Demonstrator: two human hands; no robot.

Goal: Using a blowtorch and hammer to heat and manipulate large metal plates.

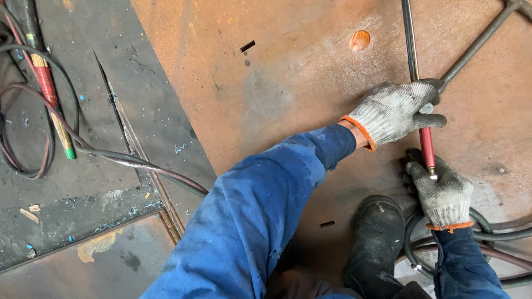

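Gripping one red-handled torch (425,146), two gloved hands close around it: left hand (395,111) above, right hand (443,192) below. One rusty steel plate (269,89) lies beneath, one black boot (377,234) on it.

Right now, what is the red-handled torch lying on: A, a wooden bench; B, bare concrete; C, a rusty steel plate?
C: both gloved hands, the left hand and the right hand, grip the red-handled torch over a rusty steel plate.

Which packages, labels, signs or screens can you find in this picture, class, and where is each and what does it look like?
None in view: only a rusty steel plate, hoses and a red-handled torch held by the gloved left hand and right hand.
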